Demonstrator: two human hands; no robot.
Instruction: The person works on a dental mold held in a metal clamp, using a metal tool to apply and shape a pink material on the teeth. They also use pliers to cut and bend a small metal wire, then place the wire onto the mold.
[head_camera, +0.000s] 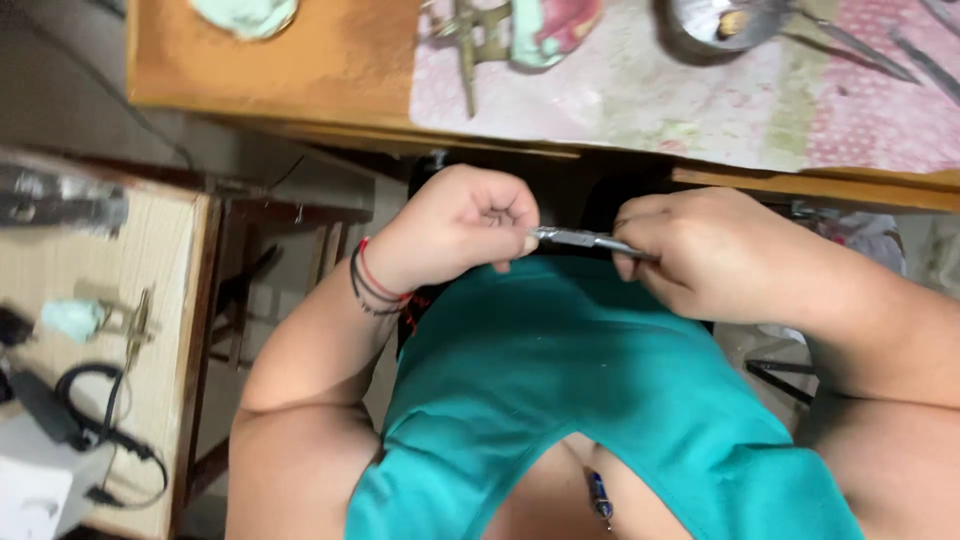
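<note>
**Both hands on a thin metal tool, right over the lap**

Biggest thing up top is the wooden workbench (270, 60) with a pinkish patterned cloth (640, 90) over its right part. Below it, a teal shirt (580, 390) fills the middle. The right hand (720, 255) is curled around one end of a slim silvery metal tool (585, 239), fingers wrapped tight. The left hand (465, 228), with red and black cords at the wrist, pinches the other end between thumb and bent fingers. The tool sits level between the two hands, just under the bench edge.
</note>
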